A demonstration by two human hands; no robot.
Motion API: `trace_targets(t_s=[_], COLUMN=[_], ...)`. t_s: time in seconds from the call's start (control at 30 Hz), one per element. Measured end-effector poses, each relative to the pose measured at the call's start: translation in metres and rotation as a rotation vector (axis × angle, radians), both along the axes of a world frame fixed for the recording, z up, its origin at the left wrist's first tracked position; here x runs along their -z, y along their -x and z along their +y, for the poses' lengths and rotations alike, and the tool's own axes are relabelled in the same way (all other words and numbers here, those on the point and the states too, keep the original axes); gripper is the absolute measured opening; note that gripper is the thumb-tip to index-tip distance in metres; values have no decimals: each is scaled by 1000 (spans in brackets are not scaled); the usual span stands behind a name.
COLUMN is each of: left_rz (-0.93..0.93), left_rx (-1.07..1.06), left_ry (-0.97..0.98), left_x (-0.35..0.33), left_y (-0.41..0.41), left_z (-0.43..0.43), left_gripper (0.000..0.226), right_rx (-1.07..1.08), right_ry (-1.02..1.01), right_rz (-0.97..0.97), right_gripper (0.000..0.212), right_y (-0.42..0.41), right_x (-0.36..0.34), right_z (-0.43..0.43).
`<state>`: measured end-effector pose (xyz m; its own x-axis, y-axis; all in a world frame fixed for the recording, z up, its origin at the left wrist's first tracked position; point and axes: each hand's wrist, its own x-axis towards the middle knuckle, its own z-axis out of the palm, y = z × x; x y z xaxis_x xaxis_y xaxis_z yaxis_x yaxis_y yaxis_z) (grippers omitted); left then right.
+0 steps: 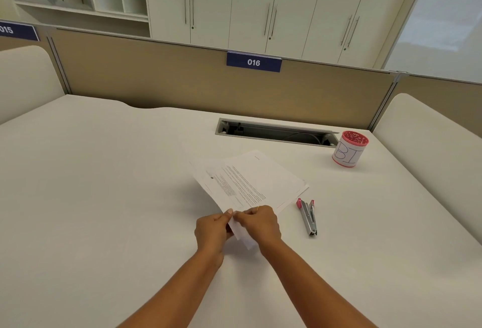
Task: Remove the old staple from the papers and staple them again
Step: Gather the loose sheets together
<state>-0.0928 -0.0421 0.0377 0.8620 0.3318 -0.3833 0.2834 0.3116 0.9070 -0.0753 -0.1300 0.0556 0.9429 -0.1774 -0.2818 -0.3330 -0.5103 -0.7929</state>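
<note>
A thin stack of printed white papers (pixel 247 179) lies at the middle of the white desk (pixel 104 197), its near corner lifted off the surface. My left hand (pixel 212 231) and my right hand (pixel 259 224) both pinch that near corner, fingertips almost touching each other. The staple itself is too small to see and lies under my fingers. A silver stapler with pink ends (pixel 308 217) lies flat on the desk just right of my right hand, untouched.
A pink mesh cup with a white paper label (pixel 349 149) stands at the back right. An open cable slot (pixel 276 132) runs along the desk's far edge, below a tan divider panel with a blue "016" tag (pixel 253 62).
</note>
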Motion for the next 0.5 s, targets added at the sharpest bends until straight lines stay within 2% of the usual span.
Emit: trace_targets(t_s=[0.13,0.23,0.37,0.5], left_rz=[-38,-56,-72,-86], left_rx=[-6,-9,-13,-9], left_ry=[-63,-117,-166,-236], left_x=[-3,-4,-5,-5], left_y=[1,4,6,7], left_z=[-2,-4,-6,-7], left_gripper=[17,25,26,31], right_rx=[20,28,3,-31], right_ry=[-225,-306,-310,-261], right_rz=[73,95,134,160], right_gripper=[20,32,32,17], right_y=[-4,-6,-5,-7], right_x=[1,0,-3,-6], right_z=[-3,-5,-6,-4])
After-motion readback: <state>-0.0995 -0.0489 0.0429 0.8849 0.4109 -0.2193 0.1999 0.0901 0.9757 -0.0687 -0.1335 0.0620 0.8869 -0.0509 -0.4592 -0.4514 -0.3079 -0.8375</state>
